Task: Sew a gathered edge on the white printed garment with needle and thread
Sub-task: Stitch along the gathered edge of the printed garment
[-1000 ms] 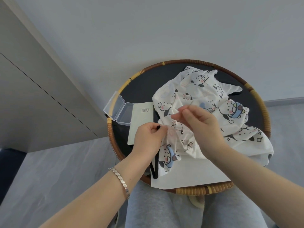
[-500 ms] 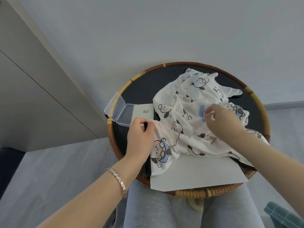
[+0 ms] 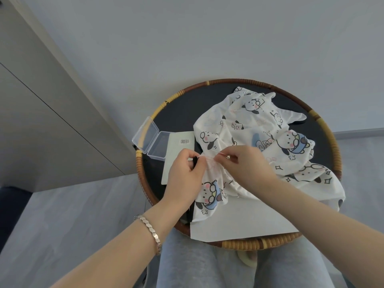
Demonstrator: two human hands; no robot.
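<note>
The white garment [image 3: 255, 129] printed with cartoon dogs lies crumpled on a round black table with a rattan rim [image 3: 245, 245]. My left hand [image 3: 185, 177] pinches a bunched edge of the garment near the table's middle left. My right hand [image 3: 247, 165] sits just to its right and pinches a thin silver needle [image 3: 217, 152], whose point slants up and to the left over the gathered fabric between both hands. The thread is too fine to make out.
A clear plastic box [image 3: 151, 139] stands open at the table's left rim. A white card with a barcode [image 3: 180, 150] lies beside it, and a large white sheet [image 3: 243, 223] covers the near edge. My grey-trousered knees are under the table.
My right hand came back from the right side of the garment to the gathered edge beside my left hand. The left hand kept its pinch and barely shifted.
</note>
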